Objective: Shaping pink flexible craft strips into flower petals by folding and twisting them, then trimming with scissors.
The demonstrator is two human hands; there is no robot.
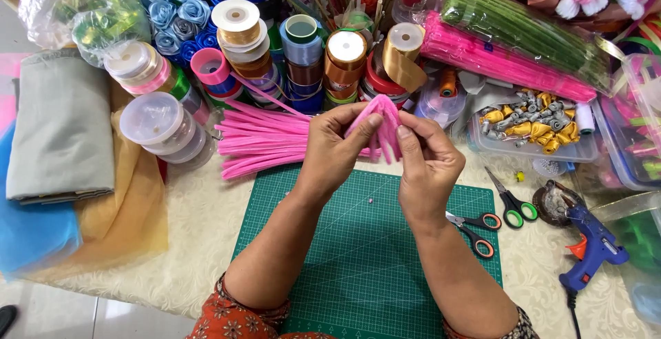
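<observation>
**Pink stems pinched above a crowded craft table**

Green and gridded, the cutting mat [365, 263] lies nearest, bare but for a few specks, the one open stretch between the forearms. To its right, on the cream patterned tablecloth [200, 242], lie two pairs of scissors [482, 232], one red-handled, one green, with a blue glue gun [593, 246] near the table's right edge. Above the mat's far edge both hands meet: the left hand [330, 156] and right hand [428, 167] each pinch a folded bunch of fuzzy pink pipe cleaners [382, 122] between thumb and fingers, its looped top standing up, loose ends hanging between the palms. Just beyond, a loose bundle of pink stems [265, 139] fans out leftward. Farther back, rolls of satin ribbon [344, 57] crowd together; folded grey cloth [62, 125] sits at left, a clear tray of gold and silver bits [530, 122] at right.
</observation>
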